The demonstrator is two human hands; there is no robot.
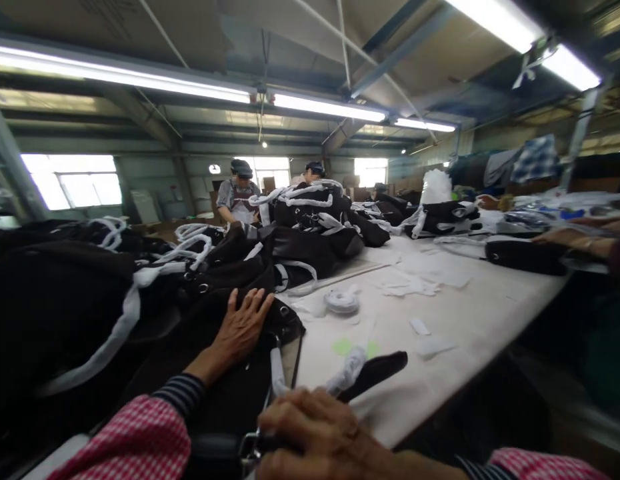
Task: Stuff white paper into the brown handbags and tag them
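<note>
Tube lights [165, 77] hang above a pale table [470, 320]; dark ceiling marks [107, 12] are illegible. At left lies a black bag [233, 390] with metal eyelets [284, 311], one corner pointing right, long axis unclear. Left hand [243, 327] rests there, fingers spread; right hand [320, 427] curls beside a buckle [249, 445], its hold hidden.

Roll [341, 302] on the table [470, 327], bags [310, 248] behind and left.

Lit fluorescent tubes [330, 109] overhead, roof beams [390, 48], bright windows [90, 191] in a grey wall [153, 170], clock [214, 169], pale table [500, 297]
</note>
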